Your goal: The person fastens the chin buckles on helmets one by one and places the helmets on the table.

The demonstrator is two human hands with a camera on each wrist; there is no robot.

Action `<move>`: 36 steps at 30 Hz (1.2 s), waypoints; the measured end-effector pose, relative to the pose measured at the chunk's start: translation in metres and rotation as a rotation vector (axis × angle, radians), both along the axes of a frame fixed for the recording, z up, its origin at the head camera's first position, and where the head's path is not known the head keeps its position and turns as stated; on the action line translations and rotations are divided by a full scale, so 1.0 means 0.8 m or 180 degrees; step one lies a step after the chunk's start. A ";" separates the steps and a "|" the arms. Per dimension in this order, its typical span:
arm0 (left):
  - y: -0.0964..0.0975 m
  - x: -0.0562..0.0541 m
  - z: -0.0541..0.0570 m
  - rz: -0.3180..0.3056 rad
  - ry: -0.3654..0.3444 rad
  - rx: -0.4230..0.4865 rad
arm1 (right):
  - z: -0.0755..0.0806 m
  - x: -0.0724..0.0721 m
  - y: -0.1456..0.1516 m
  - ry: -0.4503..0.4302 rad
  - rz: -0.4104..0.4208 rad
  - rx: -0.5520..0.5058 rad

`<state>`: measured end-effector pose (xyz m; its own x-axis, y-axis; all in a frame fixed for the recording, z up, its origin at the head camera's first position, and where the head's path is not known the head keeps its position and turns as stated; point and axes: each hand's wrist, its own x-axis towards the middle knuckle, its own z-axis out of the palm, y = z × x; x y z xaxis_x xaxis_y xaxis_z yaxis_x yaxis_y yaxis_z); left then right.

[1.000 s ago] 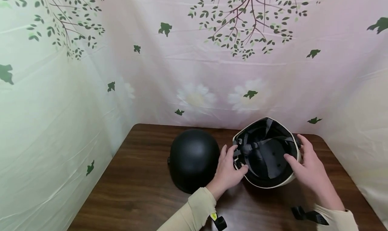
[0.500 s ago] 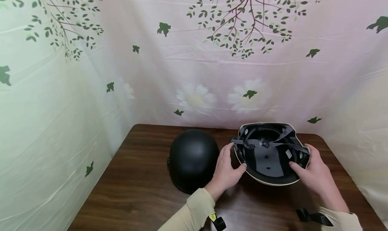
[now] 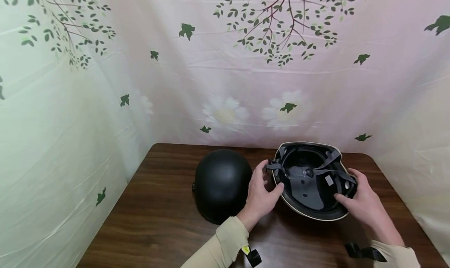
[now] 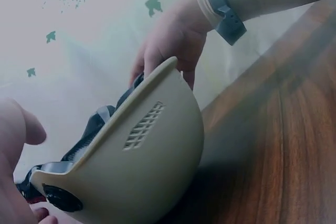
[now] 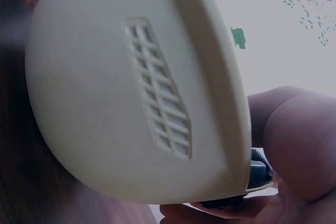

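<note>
A cream helmet [image 3: 325, 197] lies upside down at the right, its dark padded inside and grey straps facing up. My right hand [image 3: 367, 203] grips its right rim, thumb inside and fingers outside by the edge. At the helmet's left side is my left hand [image 3: 261, 199], fingers spread near a strap end. In the left wrist view that thumb [image 4: 34, 129] stands apart from the shell, while fingertips are close to a round black knob [image 4: 63, 198]. The right wrist view shows the vent grille [image 5: 160, 90] on the outer shell. Whether the helmet rests on the table cannot be told.
A black helmet [image 3: 223, 186] sits dome up just left of my left hand. Both are on a dark wooden table [image 3: 154, 205] with rounded far corners. A printed cloth [image 3: 225, 80] with leaves and birds hangs behind the table and along its sides.
The cream helmet has turned between my hands; its front edge now faces the back cloth, and in the last half second it has turned slightly further. The black helmet stays put.
</note>
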<state>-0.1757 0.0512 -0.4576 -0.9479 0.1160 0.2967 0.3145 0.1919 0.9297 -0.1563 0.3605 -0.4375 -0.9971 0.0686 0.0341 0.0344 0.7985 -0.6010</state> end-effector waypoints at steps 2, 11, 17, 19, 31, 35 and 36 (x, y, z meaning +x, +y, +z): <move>-0.001 -0.002 0.003 0.0011 0.0205 0.0042 | 0.001 -0.001 -0.002 0.0034 0.0022 0.0010; -0.005 -0.008 0.009 -0.0012 0.0329 0.0024 | 0.006 -0.002 -0.013 0.0082 0.0128 0.0011; -0.007 -0.009 0.009 0.0013 0.0354 0.0018 | 0.004 0.000 -0.015 0.0034 0.0168 0.0001; -0.007 -0.008 0.008 0.0015 0.0358 0.0023 | 0.002 0.001 -0.016 0.0049 0.0189 -0.0005; -0.010 -0.005 0.010 0.0121 0.0350 0.0105 | -0.001 0.007 -0.015 0.0303 0.0251 -0.0003; -0.009 -0.007 0.007 0.0171 0.0318 0.0068 | -0.002 0.006 -0.012 0.0375 0.0258 0.0032; -0.009 -0.007 0.006 0.0181 0.0305 0.0064 | -0.002 0.005 -0.011 0.0391 0.0277 0.0029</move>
